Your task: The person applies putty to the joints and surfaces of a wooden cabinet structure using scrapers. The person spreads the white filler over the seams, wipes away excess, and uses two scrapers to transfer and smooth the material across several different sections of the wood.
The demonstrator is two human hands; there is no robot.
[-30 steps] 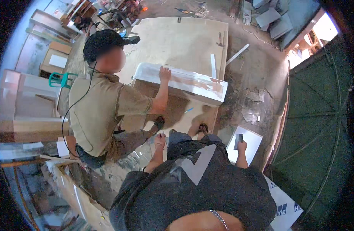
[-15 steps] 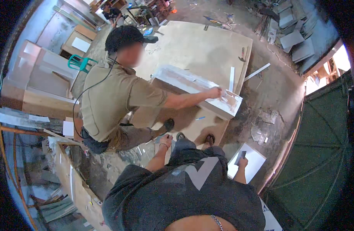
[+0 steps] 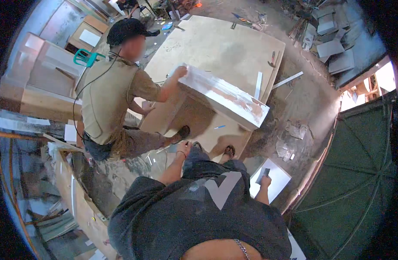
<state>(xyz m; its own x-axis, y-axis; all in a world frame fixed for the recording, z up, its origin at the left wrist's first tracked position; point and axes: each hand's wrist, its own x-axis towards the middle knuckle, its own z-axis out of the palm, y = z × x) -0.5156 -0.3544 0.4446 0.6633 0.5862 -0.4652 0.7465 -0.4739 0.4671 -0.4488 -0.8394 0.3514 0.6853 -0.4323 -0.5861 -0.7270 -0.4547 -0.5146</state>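
Observation:
My right hand (image 3: 265, 181) is closed around a dark grey, flat rectangular piece (image 3: 262, 173), like a scraper blade, held over a white panel (image 3: 274, 184). My left hand (image 3: 184, 148) is at my left side with its fingers curled; whatever may be in it is too small to make out. Ahead of me lies a long box (image 3: 227, 93) with its top smeared white over brown patches. A co-worker in a tan shirt (image 3: 108, 93) leans toward it, one hand (image 3: 180, 72) at its far left end. The co-worker's other hand (image 3: 143, 110) is low beside the box.
Under the box spreads a large plywood sheet (image 3: 216, 39), with a hammer (image 3: 272, 60) and a white strip (image 3: 258, 84) on it. A blue pen-like stick (image 3: 219, 127) lies near my feet. At right is a dark green metal door (image 3: 350, 169); at left, a green chair (image 3: 87, 57).
The co-worker's hand has gone from the box's right end to its far left end, and the body has shifted left. My hands keep their holds while my view has shifted slightly.

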